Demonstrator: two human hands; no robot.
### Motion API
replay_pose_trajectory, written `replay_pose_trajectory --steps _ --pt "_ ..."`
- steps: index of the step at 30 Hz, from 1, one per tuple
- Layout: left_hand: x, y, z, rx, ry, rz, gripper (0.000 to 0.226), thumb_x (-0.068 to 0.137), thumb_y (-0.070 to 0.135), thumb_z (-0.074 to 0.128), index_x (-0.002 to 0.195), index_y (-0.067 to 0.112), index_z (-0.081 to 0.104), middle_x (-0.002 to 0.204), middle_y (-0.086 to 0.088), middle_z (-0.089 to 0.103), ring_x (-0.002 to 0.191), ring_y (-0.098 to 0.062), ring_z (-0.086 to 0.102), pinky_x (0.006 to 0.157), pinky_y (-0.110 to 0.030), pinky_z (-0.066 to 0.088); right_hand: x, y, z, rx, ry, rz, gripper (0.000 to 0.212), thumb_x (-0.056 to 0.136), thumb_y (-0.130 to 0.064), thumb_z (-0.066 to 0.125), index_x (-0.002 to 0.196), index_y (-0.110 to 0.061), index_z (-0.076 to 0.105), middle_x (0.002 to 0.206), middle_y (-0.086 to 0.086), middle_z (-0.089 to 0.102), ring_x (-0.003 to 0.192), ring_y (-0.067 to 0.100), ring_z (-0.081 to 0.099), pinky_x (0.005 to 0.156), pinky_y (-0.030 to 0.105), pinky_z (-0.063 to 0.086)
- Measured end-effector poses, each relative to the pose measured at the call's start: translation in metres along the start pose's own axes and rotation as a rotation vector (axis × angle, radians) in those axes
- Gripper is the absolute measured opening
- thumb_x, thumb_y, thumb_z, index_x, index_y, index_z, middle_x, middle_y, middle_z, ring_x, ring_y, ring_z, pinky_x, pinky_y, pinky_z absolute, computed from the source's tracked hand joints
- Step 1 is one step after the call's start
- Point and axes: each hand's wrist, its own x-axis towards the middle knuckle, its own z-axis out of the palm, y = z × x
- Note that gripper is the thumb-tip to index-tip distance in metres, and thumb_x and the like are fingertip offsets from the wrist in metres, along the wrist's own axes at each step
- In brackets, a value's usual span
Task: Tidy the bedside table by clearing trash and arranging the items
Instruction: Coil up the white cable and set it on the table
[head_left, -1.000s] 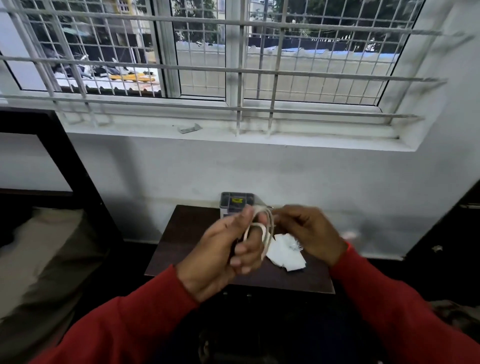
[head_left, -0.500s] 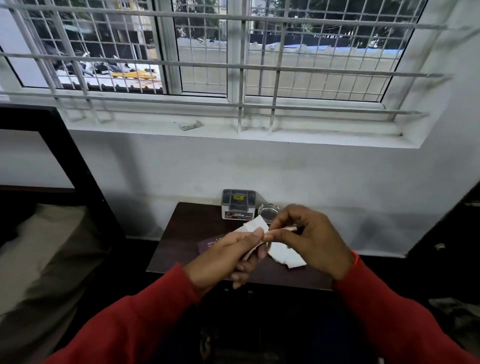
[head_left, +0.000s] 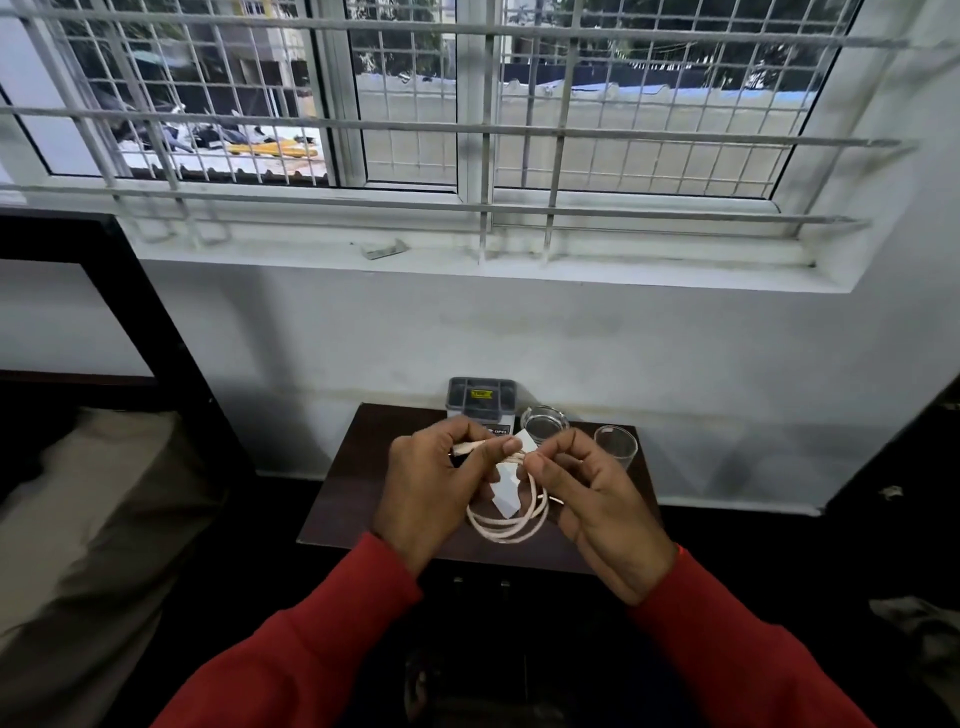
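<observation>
Since half a second ago, both hands have drawn apart and the cable now hangs in open loops between them, where before it was bunched tight between my fingertips. My left hand is closed, pinching one end of the cable between thumb and forefinger. My right hand grips the gathered strands at the top of the coil, fingers curled around them. The pale loops dangle above the front half of the dark wooden surface, not touching it. A white piece of paper lies on the surface behind the loops, partly hidden by my hands. At the back edge, against the wall, stands a small grey box with a yellow label. Just beside it to the right sits a round glass dish, and nearer the back right corner an upright clear glass. Red sleeves cover both my arms.
</observation>
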Motion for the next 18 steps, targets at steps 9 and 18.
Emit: replay_pose_trajectory --steps 9,18 --pt "0.004 -0.004 0.003 0.004 0.235 -0.148 0.031 0.088 0.047 0.067 0.077 0.022 0.052 0.063 0.013 0.066 0.051 0.002 0.06 0.053 -0.016 0.045 -0.003 0.013 0.007 0.097 0.003 0.029 0.01 0.091 -0.017 0.062 0.096 -0.011 0.056 0.087 0.017 0.072 0.074 0.025 0.072 0.067 0.036 0.06" --pt "-0.017 0.01 -0.003 -0.663 -0.225 -0.709 0.016 0.095 0.022 0.065 0.099 0.007 0.066 0.093 -0.014 0.074 0.082 -0.027 0.072 0.074 -0.043 0.064 0.009 0.034 -0.008 -0.257 0.35 -0.219 0.012 0.094 -0.009 0.062 0.088 -0.013 0.053 0.069 0.0 0.062 0.051 0.013 0.055 0.049 0.029 0.05"
